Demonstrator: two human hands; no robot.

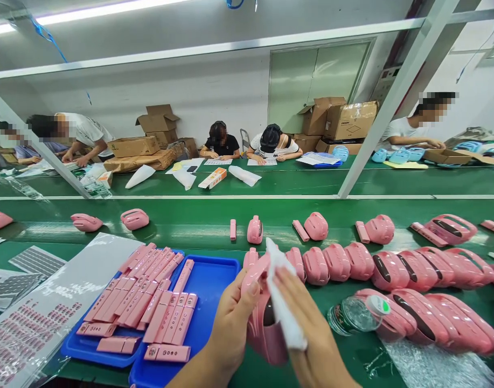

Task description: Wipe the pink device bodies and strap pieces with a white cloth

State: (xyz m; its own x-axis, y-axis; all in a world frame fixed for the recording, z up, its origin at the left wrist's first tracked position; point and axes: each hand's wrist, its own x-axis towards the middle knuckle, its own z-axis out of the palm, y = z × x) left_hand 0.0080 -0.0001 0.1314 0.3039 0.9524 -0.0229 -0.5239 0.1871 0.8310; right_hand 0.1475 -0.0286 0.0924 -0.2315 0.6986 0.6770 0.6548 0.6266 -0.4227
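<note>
My left hand (232, 318) is closed round a pink plastic housing (265, 323) held upright above the table's front edge. My right hand (307, 323) presses a white cloth (281, 293) against the housing's front face, fingers closed on the cloth. Just behind them a row of several pink housings (339, 261) lies on the green table. To the left, a blue tray (208, 280) holds several flat pink strip panels (150, 293).
A clear plastic bottle (354, 312) lies on its side to the right of my hands. More pink housings (424, 320) fill the right side, single ones sit on the green conveyor belt (190, 223). Sticker sheets (32, 318) lie at left. Several people work at the far table with cardboard boxes (349, 119).
</note>
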